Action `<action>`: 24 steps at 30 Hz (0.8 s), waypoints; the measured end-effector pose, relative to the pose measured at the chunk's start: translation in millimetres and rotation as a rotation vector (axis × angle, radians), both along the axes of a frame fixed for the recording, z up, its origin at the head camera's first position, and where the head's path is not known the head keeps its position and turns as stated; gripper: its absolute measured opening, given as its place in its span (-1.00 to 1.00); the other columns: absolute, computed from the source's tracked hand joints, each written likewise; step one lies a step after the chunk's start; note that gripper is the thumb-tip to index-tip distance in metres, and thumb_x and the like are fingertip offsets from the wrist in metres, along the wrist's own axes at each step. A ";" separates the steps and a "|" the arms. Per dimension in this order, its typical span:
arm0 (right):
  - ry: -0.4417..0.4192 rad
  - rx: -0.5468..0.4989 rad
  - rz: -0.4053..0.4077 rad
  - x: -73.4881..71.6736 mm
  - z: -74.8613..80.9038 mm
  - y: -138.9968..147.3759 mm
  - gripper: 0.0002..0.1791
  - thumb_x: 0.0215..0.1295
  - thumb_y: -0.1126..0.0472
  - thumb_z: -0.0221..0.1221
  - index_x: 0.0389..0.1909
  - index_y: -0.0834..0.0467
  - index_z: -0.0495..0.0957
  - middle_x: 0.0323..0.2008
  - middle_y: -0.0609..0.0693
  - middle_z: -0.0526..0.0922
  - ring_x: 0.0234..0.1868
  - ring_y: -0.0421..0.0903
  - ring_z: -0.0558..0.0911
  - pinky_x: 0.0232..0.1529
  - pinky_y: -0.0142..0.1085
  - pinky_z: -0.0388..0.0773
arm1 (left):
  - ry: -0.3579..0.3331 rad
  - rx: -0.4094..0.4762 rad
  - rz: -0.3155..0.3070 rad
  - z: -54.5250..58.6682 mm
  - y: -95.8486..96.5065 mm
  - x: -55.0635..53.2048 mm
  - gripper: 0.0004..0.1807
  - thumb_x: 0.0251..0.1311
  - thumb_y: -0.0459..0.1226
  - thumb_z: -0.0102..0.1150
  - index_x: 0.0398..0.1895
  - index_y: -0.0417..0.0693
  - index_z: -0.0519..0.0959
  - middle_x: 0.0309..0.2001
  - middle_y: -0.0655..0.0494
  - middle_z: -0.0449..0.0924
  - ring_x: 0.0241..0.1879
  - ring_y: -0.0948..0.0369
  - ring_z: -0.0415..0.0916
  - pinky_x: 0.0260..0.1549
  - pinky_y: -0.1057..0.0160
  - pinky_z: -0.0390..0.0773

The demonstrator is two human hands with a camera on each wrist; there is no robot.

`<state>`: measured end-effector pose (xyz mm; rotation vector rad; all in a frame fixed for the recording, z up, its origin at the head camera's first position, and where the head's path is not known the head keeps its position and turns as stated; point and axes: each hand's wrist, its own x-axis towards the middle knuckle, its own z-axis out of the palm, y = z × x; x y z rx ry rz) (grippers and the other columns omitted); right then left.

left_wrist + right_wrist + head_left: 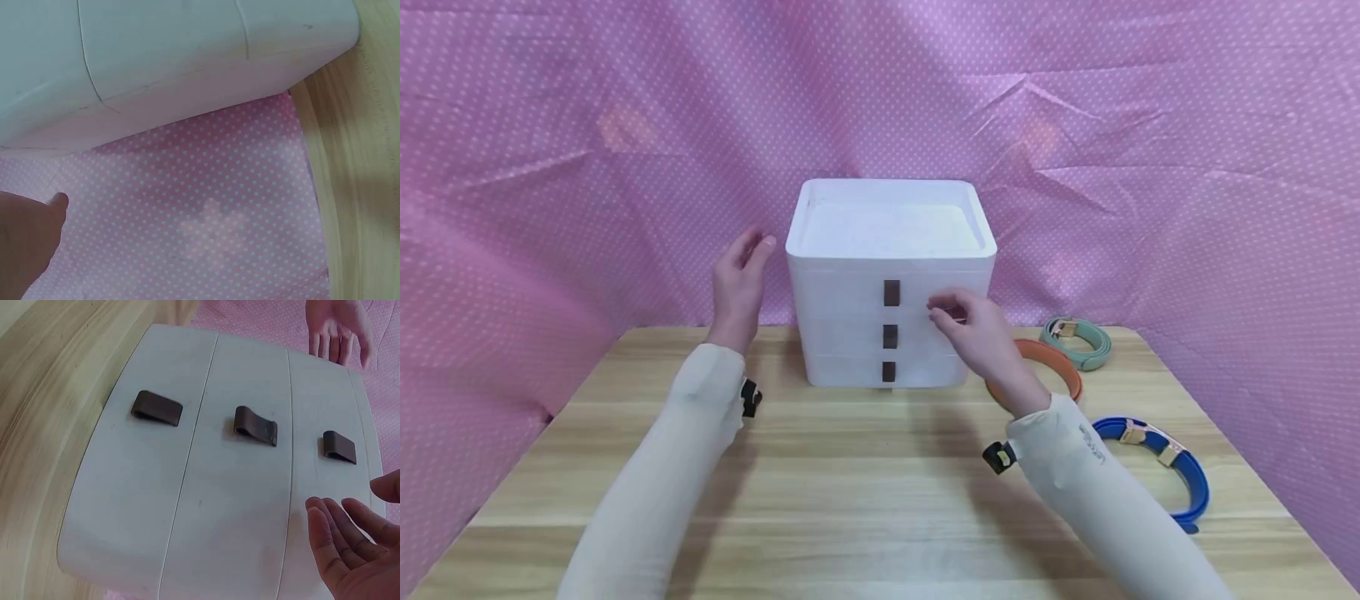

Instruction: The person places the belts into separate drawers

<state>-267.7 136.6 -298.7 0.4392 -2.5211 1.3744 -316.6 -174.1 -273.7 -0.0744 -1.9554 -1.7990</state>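
A white box of three stacked drawers stands at the back of the table, all of its drawers closed. Each drawer front carries a brown pull tab; the top tab is nearest my right hand. That hand hovers in front of the top drawer with fingers loosely bent and nothing in them, also plain in the right wrist view. Left of the box my left hand is raised beside its upper edge, holding nothing. In the left wrist view part of the left hand shows below the box's side.
To the right on the wooden table lie three coiled belts: an orange one, a green one and a blue one. A pink dotted cloth hangs behind the box and along both sides.
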 end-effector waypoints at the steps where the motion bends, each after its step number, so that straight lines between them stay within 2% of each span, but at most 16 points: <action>1: -0.006 -0.002 0.005 -0.8 -0.5 -1.1 -0.71 0.41 0.14 0.15 0.05 0.18 0.60 -0.09 -0.01 0.65 -0.07 -0.07 0.59 -0.05 -0.13 0.59 | -0.002 0.002 -0.006 1.2 0.8 -2.6 -0.32 0.33 0.03 0.16 0.43 -0.07 0.31 0.41 0.04 0.29 0.38 0.18 0.20 0.32 0.30 0.22; 6: -0.020 -0.049 0.046 -3.3 -3.5 -9.3 -0.71 0.41 0.16 0.16 0.05 0.19 0.61 -0.06 0.00 0.66 -0.06 -0.06 0.61 -0.04 -0.13 0.60 | -0.034 -0.067 -0.042 10.7 4.2 -13.1 -0.24 0.31 0.15 0.11 0.47 0.02 0.25 0.42 0.10 0.26 0.40 0.21 0.15 0.34 0.29 0.18; 11: -0.032 -0.133 0.097 -2.2 -5.9 -18.5 -0.70 0.39 0.22 0.17 0.08 0.23 0.58 -0.04 0.05 0.65 -0.07 0.04 0.64 -0.04 -0.14 0.63 | -0.075 -0.043 -0.087 20.5 10.1 -22.5 -0.22 0.32 0.14 0.10 0.49 -0.01 0.20 0.44 0.09 0.23 0.40 0.19 0.14 0.35 0.25 0.19; 16: -0.004 -0.156 0.075 -0.7 -9.3 -25.5 -0.69 0.39 0.23 0.17 0.09 0.23 0.57 -0.04 0.07 0.66 -0.08 0.02 0.65 -0.06 -0.18 0.63 | -0.118 -0.035 -0.109 26.8 13.7 -34.7 -0.24 0.34 0.12 0.09 0.48 -0.04 0.23 0.45 0.07 0.22 0.40 0.16 0.18 0.33 0.25 0.23; 20: 0.006 -0.196 0.074 0.0 -10.2 -29.8 -0.68 0.40 0.26 0.15 0.11 0.26 0.57 -0.04 0.11 0.65 -0.06 0.08 0.65 -0.07 -0.19 0.63 | -0.130 0.018 -0.149 29.7 14.5 -43.5 -0.20 0.30 0.11 0.15 0.47 -0.11 0.24 0.46 0.03 0.19 0.41 0.14 0.16 0.32 0.29 0.23; 24: -0.010 -0.232 0.084 0.2 -9.5 -33.9 -0.66 0.44 0.21 0.13 0.14 0.28 0.55 -0.08 0.12 0.68 -0.08 0.11 0.66 -0.05 -0.12 0.64 | -0.142 0.140 -0.216 30.3 14.7 -47.8 -0.32 0.32 0.05 0.17 0.40 -0.10 0.36 0.38 -0.01 0.32 0.33 0.12 0.27 0.26 0.26 0.33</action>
